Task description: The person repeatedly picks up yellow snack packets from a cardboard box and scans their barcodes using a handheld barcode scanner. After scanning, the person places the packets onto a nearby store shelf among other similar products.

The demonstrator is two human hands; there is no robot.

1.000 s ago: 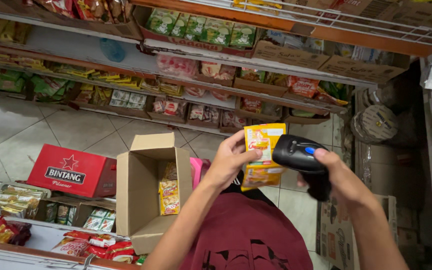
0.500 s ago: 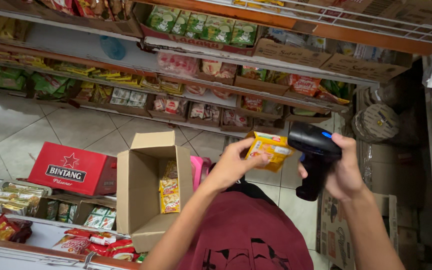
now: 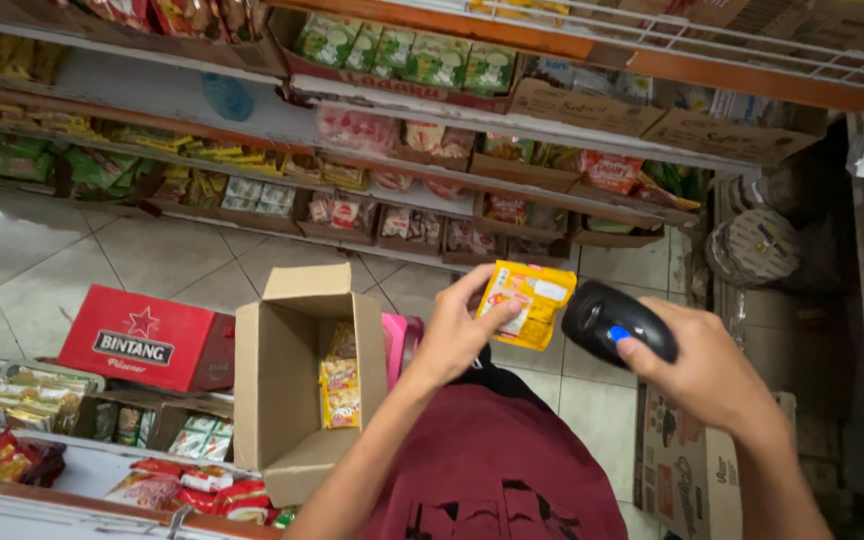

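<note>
Scanning is the step in hand, by our reading. Our left hand (image 3: 457,340) pinches a yellow packet (image 3: 527,302) by its lower left corner, fingers curled on it, and holds it up in the air above the floor, face tilted toward the right. Our right hand (image 3: 712,375) is clenched round a black scanner (image 3: 612,322), thumb on or at its blue button; the scanner's nose sits just beside the packet's right edge, nearly touching.

Below the left forearm stands an open box (image 3: 287,385), flaps up, with more yellow packets (image 3: 340,385) stacked on end inside. A pink item (image 3: 397,345) shows just behind the box; what it is we cannot tell. A red carton (image 3: 147,340) lies on the tiled floor (image 3: 152,255) to the left. Shelves (image 3: 402,190) of snack packs run across the aisle ahead; nearer shelves at lower left carry more packs. A printed carton (image 3: 677,470) stands at lower right, under the right wrist.

Judgement: packet and scanner are very close, perhaps too close for a clean read. The next move calls for the packet's coded face squared to the scanner's window, a little gap kept between them, and both hands held steady while the button goes down. Whether the code faces the scanner now, we cannot tell.
</note>
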